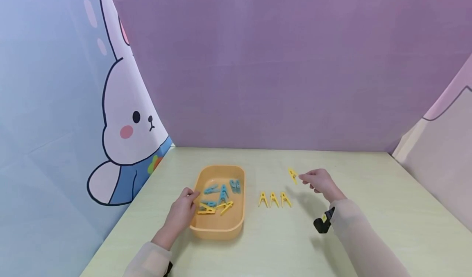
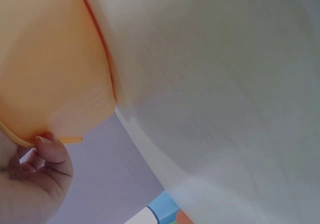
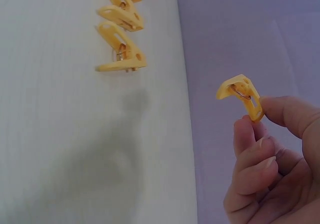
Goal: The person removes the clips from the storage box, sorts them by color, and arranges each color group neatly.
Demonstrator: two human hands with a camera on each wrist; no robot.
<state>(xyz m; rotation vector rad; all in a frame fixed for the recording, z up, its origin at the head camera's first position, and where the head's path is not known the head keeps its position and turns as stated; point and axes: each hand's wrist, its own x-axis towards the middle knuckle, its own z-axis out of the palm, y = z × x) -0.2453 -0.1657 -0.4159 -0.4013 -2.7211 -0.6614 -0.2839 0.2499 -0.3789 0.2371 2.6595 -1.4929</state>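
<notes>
My right hand (image 1: 320, 181) pinches a yellow clothespin (image 3: 243, 91) by one leg between thumb and fingers, raised above the table. Three more yellow clothespins (image 1: 273, 199) stand in a row on the table, left of and nearer than that hand. At the left, my left hand (image 1: 181, 211) grips the rim of an orange plastic basin (image 1: 217, 232), thumb and fingers over its edge. Inside the basin lie several blue clothespins (image 1: 223, 194) and a couple of yellow clothespins (image 1: 227, 207). In the left wrist view the basin's outer wall (image 2: 55, 68) fills the upper left.
The pale green table (image 1: 287, 244) runs back to a purple backdrop (image 1: 280, 72). A blue panel with a cartoon rabbit (image 1: 125, 105) borders the left, and a pale panel (image 1: 442, 158) the right. Black wrist cameras (image 1: 324, 221) sit at both sleeves.
</notes>
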